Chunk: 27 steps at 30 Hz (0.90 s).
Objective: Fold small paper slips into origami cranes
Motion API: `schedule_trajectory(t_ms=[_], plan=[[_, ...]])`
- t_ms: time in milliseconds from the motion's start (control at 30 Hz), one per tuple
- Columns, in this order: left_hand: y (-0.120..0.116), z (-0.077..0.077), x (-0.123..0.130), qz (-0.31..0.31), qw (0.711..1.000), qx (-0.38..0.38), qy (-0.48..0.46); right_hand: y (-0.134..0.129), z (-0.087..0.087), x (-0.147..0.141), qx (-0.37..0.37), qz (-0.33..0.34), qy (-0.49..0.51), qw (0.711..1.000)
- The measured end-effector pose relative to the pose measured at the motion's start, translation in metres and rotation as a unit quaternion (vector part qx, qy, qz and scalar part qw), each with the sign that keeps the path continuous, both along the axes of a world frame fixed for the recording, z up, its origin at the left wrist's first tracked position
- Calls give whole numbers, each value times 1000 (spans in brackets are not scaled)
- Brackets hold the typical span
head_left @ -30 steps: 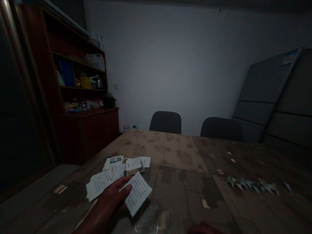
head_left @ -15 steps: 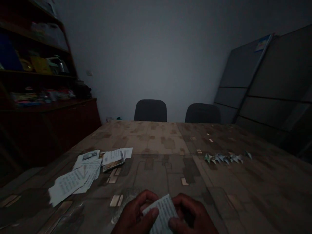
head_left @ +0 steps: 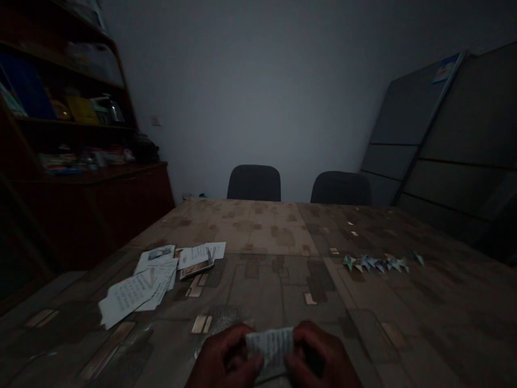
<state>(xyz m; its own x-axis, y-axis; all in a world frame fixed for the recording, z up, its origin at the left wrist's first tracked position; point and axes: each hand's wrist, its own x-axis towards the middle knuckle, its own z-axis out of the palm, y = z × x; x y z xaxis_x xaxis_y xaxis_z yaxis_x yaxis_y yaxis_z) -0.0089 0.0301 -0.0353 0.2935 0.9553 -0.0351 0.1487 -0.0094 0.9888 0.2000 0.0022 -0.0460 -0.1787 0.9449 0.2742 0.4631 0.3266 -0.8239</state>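
Observation:
A small piece of printed paper (head_left: 272,347) is held up at the bottom centre of the head view, rows of text facing me. My left hand (head_left: 228,358) pinches its left side, thumb in front and fingers behind. On its right side, my right hand (head_left: 319,353) grips in the same way. The lower end of the paper looks bent or folded, though dim light blurs the detail. To the left lies a spread of printed paper cards (head_left: 133,291). Farther right on the table stands a row of small folded paper figures (head_left: 375,263).
The table (head_left: 258,291) has a patterned cloth. Another cluster of cards (head_left: 196,257) lies beside the spread. Two dark chairs (head_left: 254,183) (head_left: 341,187) stand at the far edge. A loaded shelf cabinet (head_left: 76,124) is at the left, a grey partition (head_left: 396,124) at the right.
The paper has turned from a slanted position to nearly level, and its visible face looks shorter and wider. Both hands still grip it. The whole view has shifted slightly.

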Motion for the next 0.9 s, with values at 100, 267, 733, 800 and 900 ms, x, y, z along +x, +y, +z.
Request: schedule_trajectory(t_ms=[100,267,733,800,900], plan=[[9,14,-9,79,993,86,34,-1,1,0,50,8,-12,999],[16,13,-12,44,995,-33,-85,-3,-6,-2,18,-7,45,999],[4,-31,-9,-180,784,521,285,4,-16,11,336,23,-232,913],[4,-34,-12,-186,783,513,297,2,-12,14,309,48,-265,912],[4,-34,-15,-198,784,497,316,0,-7,19,258,86,-310,911]])
